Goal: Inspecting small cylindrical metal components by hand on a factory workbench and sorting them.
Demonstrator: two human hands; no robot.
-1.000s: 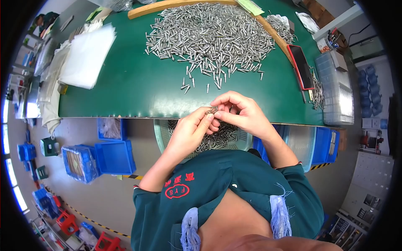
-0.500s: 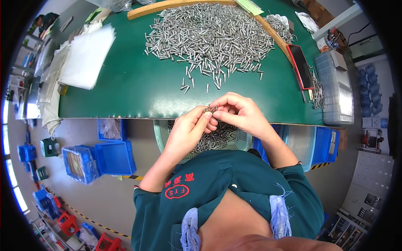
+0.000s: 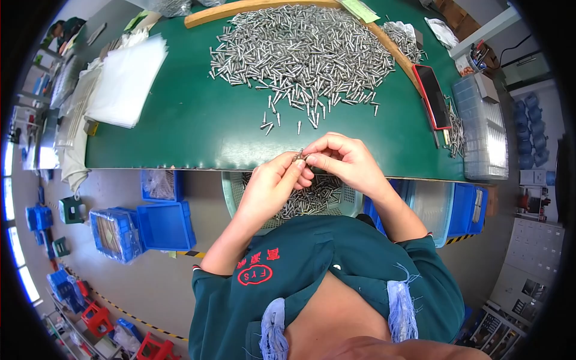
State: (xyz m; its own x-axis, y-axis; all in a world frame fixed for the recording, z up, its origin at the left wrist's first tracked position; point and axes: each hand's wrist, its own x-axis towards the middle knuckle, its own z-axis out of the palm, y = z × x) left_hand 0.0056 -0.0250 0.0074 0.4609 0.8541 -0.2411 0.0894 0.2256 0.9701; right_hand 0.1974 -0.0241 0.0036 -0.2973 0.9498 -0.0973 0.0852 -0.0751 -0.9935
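Observation:
My left hand (image 3: 275, 183) and my right hand (image 3: 346, 163) meet at the front edge of the green table (image 3: 180, 129). Both have their fingers pinched together at the tips. Between them is at least one small silver metal pin (image 3: 299, 155), partly covered by the fingers. Beyond my hands lies a wide heap of similar metal pins (image 3: 303, 54), with a few loose ones scattered on its near side. Below the table edge, under my hands, a pale green perforated basket (image 3: 235, 191) holds many more pins.
Wooden strips (image 3: 258, 11) border the heap at the back and right. A red-edged phone (image 3: 432, 96) and clear plastic boxes (image 3: 480, 129) are on the right. White sheets (image 3: 129, 81) lie on the left. Blue bins (image 3: 165, 225) stand on the floor at left.
My right thumb and fingertips have shifted slightly and now cover more of the pins. The left hand stays nearly where it was.

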